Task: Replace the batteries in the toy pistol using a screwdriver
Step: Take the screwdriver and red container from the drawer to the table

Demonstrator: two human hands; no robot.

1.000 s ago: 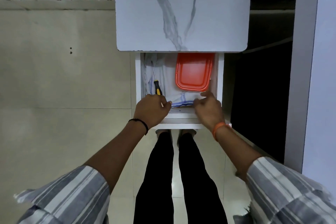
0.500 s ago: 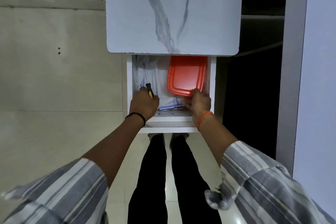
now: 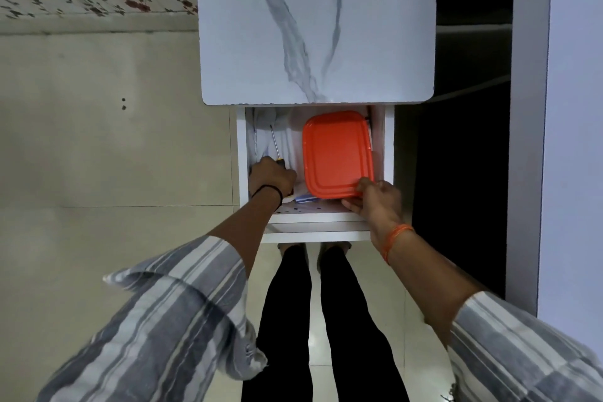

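Observation:
An open white drawer (image 3: 241, 153) sticks out below a marble-patterned table top (image 3: 313, 23). Inside on the left lies a screwdriver (image 3: 275, 148) with a thin metal shaft and a black and yellow handle. My left hand (image 3: 272, 179) is closed over that handle. On the right of the drawer sits a box with an orange lid (image 3: 336, 153). My right hand (image 3: 378, 199) grips the near edge of this box. No toy pistol or batteries are visible.
White cloth with a blue stripe (image 3: 305, 197) lines the drawer bottom. My legs in black trousers (image 3: 326, 320) stand under the drawer on the pale tiled floor (image 3: 98, 157). A dark open gap (image 3: 463, 140) and a white panel (image 3: 574, 108) lie to the right.
My left hand moved forward off the drawer front onto the screwdriver handle. My right hand reached in and took hold of the orange-lidded box's near edge.

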